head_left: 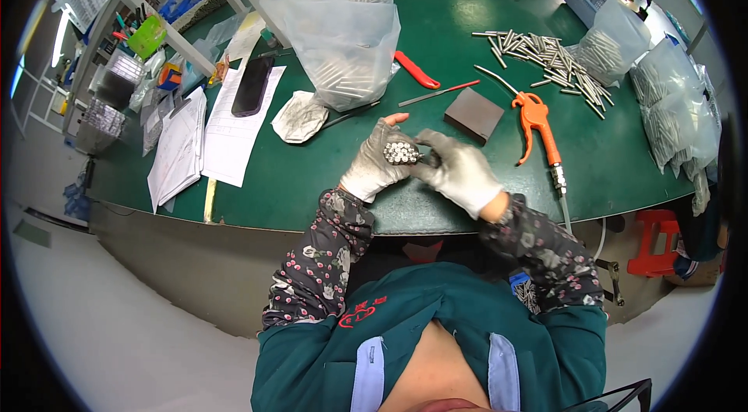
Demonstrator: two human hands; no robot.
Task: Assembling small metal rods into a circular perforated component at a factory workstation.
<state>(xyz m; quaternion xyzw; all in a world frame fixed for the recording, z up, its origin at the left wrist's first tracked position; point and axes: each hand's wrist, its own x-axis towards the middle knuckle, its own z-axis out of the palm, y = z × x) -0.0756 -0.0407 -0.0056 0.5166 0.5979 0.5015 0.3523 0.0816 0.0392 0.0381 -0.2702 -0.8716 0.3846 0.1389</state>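
A tight bundle of slim metal pins (400, 152) sits in my left hand (366, 168), its round ends facing up. That hand wears a whitish glove with greyed fingers, and its fingers wrap round the bundle. Gloved the same way, my right hand (461, 176) comes in from the right with thumb and fingers closed at the bundle's side. Whatever those fingertips pinch is too small and dark to make out. Beyond the right hand lies a brown-grey block (474, 114). Many loose metal pins (557, 65) are heaped farther off at the right.
An orange air blow gun (538, 120) with a hose lies right of the block. Beyond my hands are a red-handled tool (417, 70), a thin red-tipped rod (440, 93), a crumpled cloth (300, 117) and a plastic bag of pins (343, 61). A phone (253, 86) rests on papers leftward.
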